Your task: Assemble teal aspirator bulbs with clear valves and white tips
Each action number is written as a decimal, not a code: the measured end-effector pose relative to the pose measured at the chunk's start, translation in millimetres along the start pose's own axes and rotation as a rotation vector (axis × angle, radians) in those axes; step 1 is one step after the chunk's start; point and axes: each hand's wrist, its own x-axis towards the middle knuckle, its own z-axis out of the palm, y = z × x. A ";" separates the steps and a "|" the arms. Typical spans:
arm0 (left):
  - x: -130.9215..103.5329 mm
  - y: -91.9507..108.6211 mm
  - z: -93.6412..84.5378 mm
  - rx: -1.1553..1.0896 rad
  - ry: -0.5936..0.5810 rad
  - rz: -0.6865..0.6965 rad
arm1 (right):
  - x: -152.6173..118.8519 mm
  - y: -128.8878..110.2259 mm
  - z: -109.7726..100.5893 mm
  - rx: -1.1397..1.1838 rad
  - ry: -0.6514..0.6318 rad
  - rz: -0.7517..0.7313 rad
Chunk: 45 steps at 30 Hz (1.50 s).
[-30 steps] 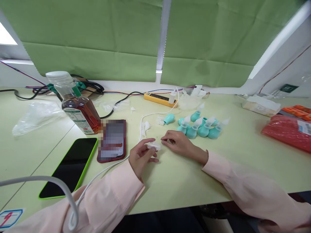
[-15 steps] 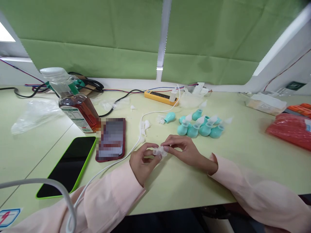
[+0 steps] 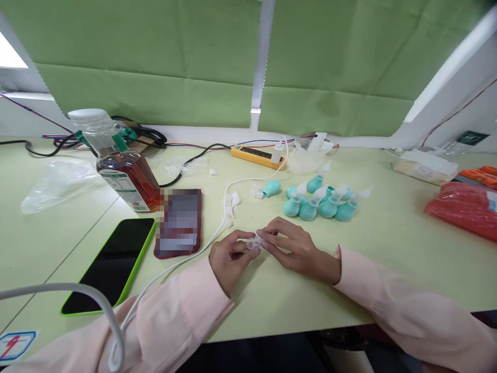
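Between my two hands, low over the pale green table (image 3: 279,305), is a small clear plastic nozzle piece (image 3: 252,243). Thumb and fingers of my left hand (image 3: 232,255) pinch its left end. My right hand (image 3: 297,247) grips its right end, and the fingertips cover much of that side. Beyond my right hand stand several teal squeeze bulbs (image 3: 309,209), most with clear pointed tips. One teal bulb (image 3: 272,188) lies on its side with a clear piece at its mouth. White plastic scraps (image 3: 235,198) lie left of it.
A bottle of amber liquid (image 3: 130,178), a phone with a green case (image 3: 112,264) and a red-cased phone (image 3: 179,223) are at the left. A white cable (image 3: 212,239) runs past my left hand. Behind are a yellow power strip (image 3: 256,157) and, right, a red plastic bag (image 3: 462,207).
My right hand has turned slightly, its fingers closing further over the right end of the clear piece. My left hand stays almost in place.
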 end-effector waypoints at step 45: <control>-15.7 -2.2 2.0 0.141 0.056 0.391 | 4.0 -13.3 3.8 1.215 -0.036 0.962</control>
